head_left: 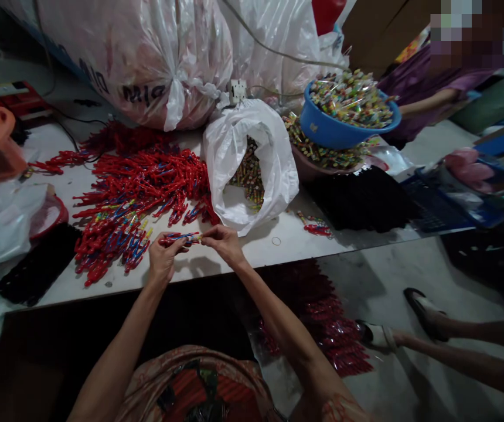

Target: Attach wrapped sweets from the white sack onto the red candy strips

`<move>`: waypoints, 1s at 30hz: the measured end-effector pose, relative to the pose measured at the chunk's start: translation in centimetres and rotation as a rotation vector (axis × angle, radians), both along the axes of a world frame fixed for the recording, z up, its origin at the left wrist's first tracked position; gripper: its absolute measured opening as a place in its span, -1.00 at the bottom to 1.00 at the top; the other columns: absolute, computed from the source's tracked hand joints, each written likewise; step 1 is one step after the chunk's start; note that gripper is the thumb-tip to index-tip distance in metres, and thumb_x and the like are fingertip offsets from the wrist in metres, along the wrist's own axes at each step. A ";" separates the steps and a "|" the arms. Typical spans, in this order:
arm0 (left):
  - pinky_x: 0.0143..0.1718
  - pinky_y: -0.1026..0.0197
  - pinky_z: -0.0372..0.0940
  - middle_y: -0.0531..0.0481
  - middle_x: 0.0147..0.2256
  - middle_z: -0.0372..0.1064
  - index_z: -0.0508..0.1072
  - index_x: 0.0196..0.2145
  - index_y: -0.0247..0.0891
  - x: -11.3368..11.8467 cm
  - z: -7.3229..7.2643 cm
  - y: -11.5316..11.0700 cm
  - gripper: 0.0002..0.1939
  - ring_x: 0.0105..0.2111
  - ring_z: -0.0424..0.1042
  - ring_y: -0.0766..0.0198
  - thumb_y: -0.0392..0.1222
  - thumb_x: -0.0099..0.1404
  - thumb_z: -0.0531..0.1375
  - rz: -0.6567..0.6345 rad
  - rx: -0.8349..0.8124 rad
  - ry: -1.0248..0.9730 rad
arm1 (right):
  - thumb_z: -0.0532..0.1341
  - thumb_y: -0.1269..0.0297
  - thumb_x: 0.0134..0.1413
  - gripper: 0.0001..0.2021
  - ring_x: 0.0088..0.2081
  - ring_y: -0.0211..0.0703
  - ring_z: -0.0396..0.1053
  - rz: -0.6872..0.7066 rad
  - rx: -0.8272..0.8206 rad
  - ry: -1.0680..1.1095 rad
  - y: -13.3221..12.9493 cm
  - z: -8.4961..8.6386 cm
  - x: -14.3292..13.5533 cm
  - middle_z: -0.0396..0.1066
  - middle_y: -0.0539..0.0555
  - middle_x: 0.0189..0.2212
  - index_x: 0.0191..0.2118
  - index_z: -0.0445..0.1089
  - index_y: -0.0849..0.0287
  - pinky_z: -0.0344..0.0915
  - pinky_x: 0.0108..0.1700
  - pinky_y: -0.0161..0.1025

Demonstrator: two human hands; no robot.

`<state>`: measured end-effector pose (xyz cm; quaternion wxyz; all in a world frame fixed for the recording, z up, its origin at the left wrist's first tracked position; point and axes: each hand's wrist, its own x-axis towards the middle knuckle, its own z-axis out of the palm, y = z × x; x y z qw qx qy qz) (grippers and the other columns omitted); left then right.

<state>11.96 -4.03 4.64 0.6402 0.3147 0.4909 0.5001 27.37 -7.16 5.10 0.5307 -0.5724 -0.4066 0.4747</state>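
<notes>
Near the front edge of the white table (261,252), my left hand (164,255) is closed around a small red and blue figure (180,238). My right hand (224,241) pinches the yellowish piece at the figure's right end. Just left of my hands lies a large pile of red figures (146,181), some with blue and yellow parts at its front. Behind my right hand stands an open white plastic bag (221,152) holding many small patterned sticks (252,176).
A heaped blue basin (340,138) stands at the back right, near a person in purple (432,88). Large tied bags (168,53) line the back. Black items (361,199) lie right; an orange basket (1,152) is left. Red packets (331,328) are below.
</notes>
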 end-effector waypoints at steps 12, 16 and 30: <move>0.08 -0.09 0.19 -0.21 -0.09 0.41 0.41 -0.13 -0.25 -5.7 1.0 5.3 -0.70 -0.01 0.34 -0.03 -0.07 0.22 0.13 0.133 0.881 1.201 | -0.02 0.51 0.18 -0.66 0.03 0.14 0.36 -0.063 -0.502 -1.355 10.2 5.5 11.1 0.40 0.39 -0.05 -0.02 0.40 0.32 0.26 -0.02 -0.05; -0.05 -0.03 0.24 -0.22 -0.24 0.45 0.46 -0.28 -0.25 0.6 -1.9 7.1 -0.78 -0.15 0.40 -0.02 -0.15 0.26 0.06 -0.280 0.872 1.305 | 0.02 0.55 0.12 -0.65 0.00 0.18 0.39 0.039 -0.608 -1.393 11.8 3.9 12.4 0.41 0.50 -0.10 -0.02 0.41 0.45 0.29 -0.06 -0.12; 0.12 -0.14 0.07 -0.37 -0.11 0.40 0.45 -0.27 -0.31 3.9 -4.9 6.9 -0.78 0.03 0.30 -0.13 -0.25 0.18 0.06 -0.335 0.717 1.194 | 0.09 0.49 0.10 -0.56 0.08 0.11 0.31 0.182 -0.439 -1.408 9.1 0.2 12.4 0.33 0.49 0.03 0.11 0.24 0.52 0.23 0.06 -0.18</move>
